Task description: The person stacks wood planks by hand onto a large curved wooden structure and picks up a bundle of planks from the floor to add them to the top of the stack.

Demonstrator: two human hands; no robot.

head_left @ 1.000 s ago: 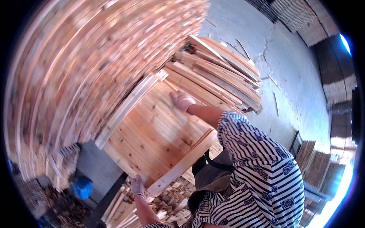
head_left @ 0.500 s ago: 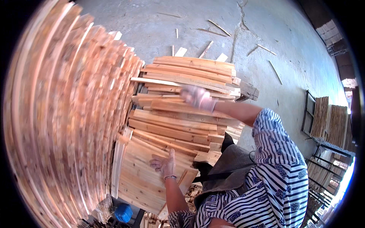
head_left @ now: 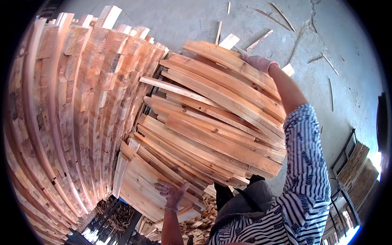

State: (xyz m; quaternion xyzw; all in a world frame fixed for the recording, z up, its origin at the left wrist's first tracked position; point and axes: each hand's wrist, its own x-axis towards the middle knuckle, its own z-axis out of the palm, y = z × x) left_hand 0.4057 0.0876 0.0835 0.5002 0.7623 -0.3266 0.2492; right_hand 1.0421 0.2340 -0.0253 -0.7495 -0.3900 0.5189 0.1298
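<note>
Wooden planks (head_left: 212, 134) lie side by side in a broad layer before me. My right hand (head_left: 259, 63), in a light glove, is at the far right, closed over the outer edge of the farthest plank (head_left: 226, 58); some of its fingertips are hidden. Close to my body, my left hand (head_left: 171, 192), also gloved, has its fingers spread and holds nothing. It is over wide, flat boards (head_left: 141, 179) at the near end of the layer. One paler, narrow strip (head_left: 175, 89) lies askew across the planks, its left end sticking out.
A tall stack of boards (head_left: 77, 110) rises along the left. Thin offcuts (head_left: 281, 17) are scattered on the grey concrete floor (head_left: 347, 53). Wood scraps (head_left: 200, 226) lie near my feet, and a metal rack with boards (head_left: 353, 163) stands at the right.
My right hand has moved from the middle of the planks to the farthest one, which now sits slightly apart at its left end. The left hand stays open near the flat boards. My view has shifted.
</note>
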